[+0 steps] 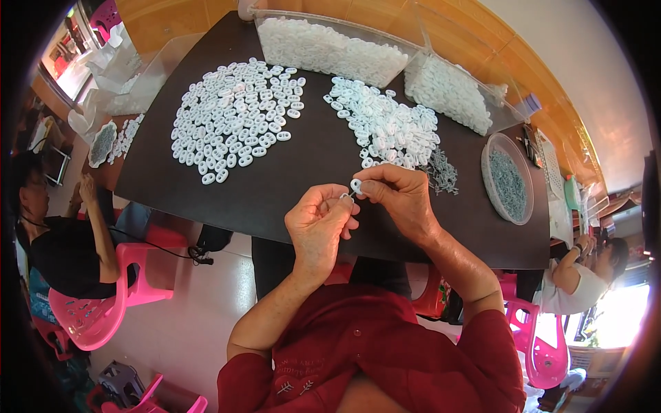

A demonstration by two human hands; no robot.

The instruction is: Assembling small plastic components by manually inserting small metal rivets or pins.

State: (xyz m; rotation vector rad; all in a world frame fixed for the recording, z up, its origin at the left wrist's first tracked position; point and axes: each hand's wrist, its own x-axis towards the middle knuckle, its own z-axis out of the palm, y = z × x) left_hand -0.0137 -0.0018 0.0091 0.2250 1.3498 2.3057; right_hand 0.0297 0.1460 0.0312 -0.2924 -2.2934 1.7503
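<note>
Mid-frame, my right hand [398,198] pinches a white piece [356,185], my left hand [317,221] pinches a small part, too tiny to tell, so likely unfinished; upper-left spread [234,117] maybe done, upper-centre heap [389,125] and grey screws [441,172] seemingly left.

Bright, with bowed edges

Glare burns out the opening [628,315] at lower right and the doorway [77,77] at upper left, and a pale sheen lies on the floor [231,289]. Highlights wash out some white two-holed pieces [396,131] on the dark surface [303,155]. Fisheye distortion bows the wall panelling [196,20]; the corners fall to black.
</note>
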